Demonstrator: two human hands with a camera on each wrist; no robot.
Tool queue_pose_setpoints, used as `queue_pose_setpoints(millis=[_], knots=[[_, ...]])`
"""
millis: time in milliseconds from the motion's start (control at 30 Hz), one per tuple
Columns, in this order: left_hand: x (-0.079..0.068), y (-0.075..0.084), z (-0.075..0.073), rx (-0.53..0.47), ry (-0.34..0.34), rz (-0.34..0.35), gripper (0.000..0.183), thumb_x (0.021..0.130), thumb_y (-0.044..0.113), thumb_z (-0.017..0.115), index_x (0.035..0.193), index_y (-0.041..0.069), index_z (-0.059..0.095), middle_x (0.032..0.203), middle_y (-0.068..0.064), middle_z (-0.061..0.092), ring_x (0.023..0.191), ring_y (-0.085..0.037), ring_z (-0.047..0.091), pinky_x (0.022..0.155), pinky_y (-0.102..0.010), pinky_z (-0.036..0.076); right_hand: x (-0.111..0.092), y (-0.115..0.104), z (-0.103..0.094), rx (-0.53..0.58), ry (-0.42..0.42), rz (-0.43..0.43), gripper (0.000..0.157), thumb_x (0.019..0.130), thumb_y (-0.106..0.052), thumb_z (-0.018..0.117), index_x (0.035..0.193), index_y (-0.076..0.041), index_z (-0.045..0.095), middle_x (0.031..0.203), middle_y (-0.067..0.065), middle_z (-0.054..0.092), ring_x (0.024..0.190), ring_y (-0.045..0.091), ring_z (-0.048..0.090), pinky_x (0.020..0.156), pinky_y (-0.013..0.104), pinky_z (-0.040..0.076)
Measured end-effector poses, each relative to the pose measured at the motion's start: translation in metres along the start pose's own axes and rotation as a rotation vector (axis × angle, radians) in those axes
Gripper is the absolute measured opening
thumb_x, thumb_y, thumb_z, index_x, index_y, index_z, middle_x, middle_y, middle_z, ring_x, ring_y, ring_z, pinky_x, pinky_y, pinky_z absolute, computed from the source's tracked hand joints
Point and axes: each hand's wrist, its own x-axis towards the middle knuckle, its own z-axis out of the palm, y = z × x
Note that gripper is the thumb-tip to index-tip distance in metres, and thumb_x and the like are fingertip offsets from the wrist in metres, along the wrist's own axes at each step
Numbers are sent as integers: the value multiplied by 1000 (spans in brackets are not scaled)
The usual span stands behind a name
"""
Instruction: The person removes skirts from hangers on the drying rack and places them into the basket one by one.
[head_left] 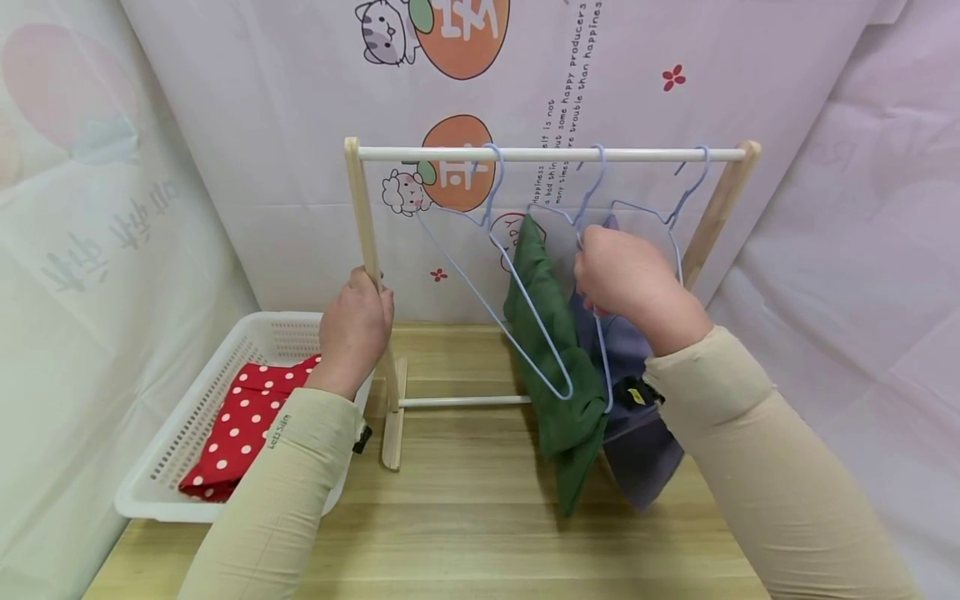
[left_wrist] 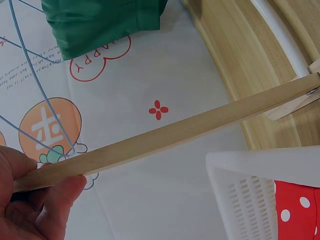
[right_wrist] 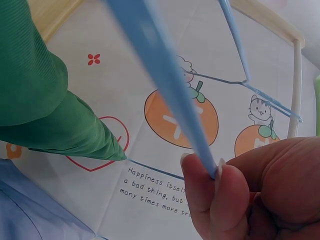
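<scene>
My left hand (head_left: 357,329) grips the left wooden post (left_wrist: 165,137) of a small clothes rack, fingers curled round it. On the rack's white top bar (head_left: 547,155) hang three blue hangers. With thumb and finger my right hand (head_left: 626,271) pinches the middle hanger (right_wrist: 170,90) on its sloping arm. Green cloth (head_left: 551,358), a garment by its look, drapes over this hanger. Behind the right hand, a purple-grey garment (head_left: 637,467) hangs from the rightmost hanger (head_left: 678,208), partly hidden by the hand. The left hanger (head_left: 525,308) is bare.
A white perforated basket (head_left: 142,492) stands at the left, beside the rack's foot, holding red cloth (head_left: 243,425) with white dots. The rack stands on a wood-grain table (head_left: 450,533). Printed white sheets (head_left: 285,100) enclose the back and sides.
</scene>
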Motion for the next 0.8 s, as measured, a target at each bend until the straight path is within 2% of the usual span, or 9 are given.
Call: queue_pose_setpoints(millis=[300, 600, 800], knots=[[-1, 1, -1, 19, -17, 0, 39, 109, 27, 49, 122, -10, 51, 87, -24, 67, 65, -35, 67, 53, -46, 55, -1, -7, 2, -7, 24, -17, 22, 104, -12, 35, 106, -2, 55, 75, 9, 72, 64, 22, 69, 86, 49, 52], [0, 1, -2, 16, -27, -16, 39, 109, 27, 49, 123, -10, 51, 89, -24, 67, 65, -35, 67, 54, -46, 56, -1, -15, 3, -4, 17, -20, 21, 105, -13, 36, 107, -3, 55, 79, 10, 71, 64, 24, 67, 80, 46, 50], [-1, 1, -2, 11, -16, -6, 38, 109, 26, 49, 121, -10, 51, 88, -25, 67, 65, -36, 68, 54, -48, 56, 1, -22, 4, -17, 22, -29, 20, 105, -11, 37, 104, -4, 55, 88, 14, 67, 66, 24, 65, 70, 42, 50]])
